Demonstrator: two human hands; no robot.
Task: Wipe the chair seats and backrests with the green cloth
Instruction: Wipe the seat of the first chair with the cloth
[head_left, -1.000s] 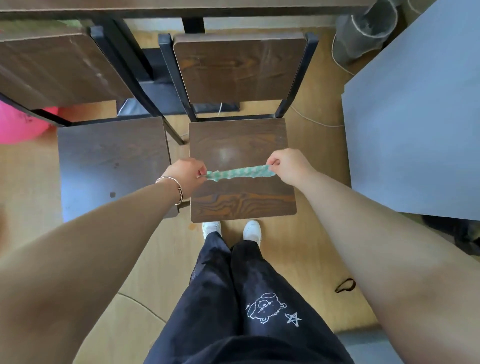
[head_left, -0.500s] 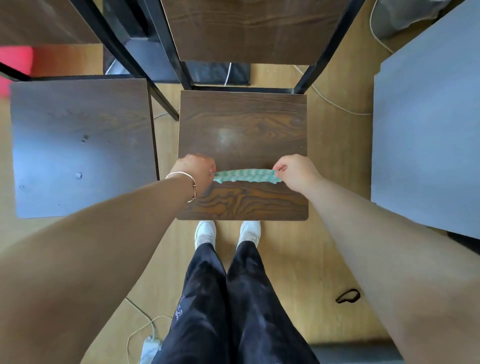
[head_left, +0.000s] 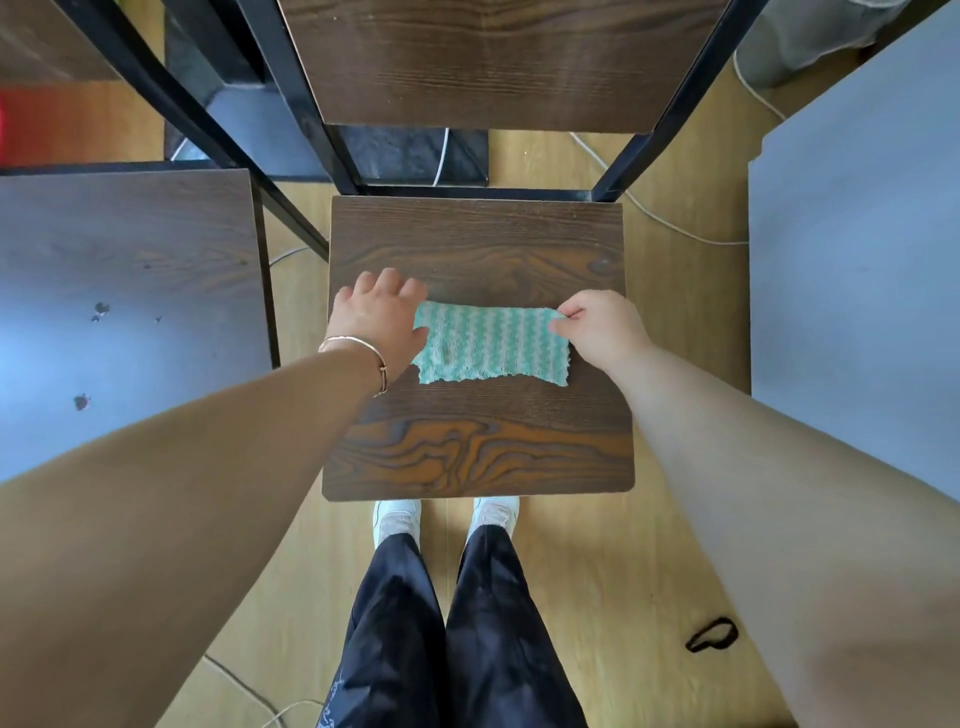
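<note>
Here, from the head camera, the green cloth (head_left: 488, 345) lay spread flat across the middle of the wooden chair seat (head_left: 478, 452), below the backrest (head_left: 483, 57). The left hand (head_left: 379, 322) rested on its left edge, fingers straight and close together. The right hand (head_left: 597, 327) pinched the cloth's far right corner between thumb and forefinger.

Under left hand (head_left: 379, 322): green cloth (head_left: 491, 345) L end
</note>
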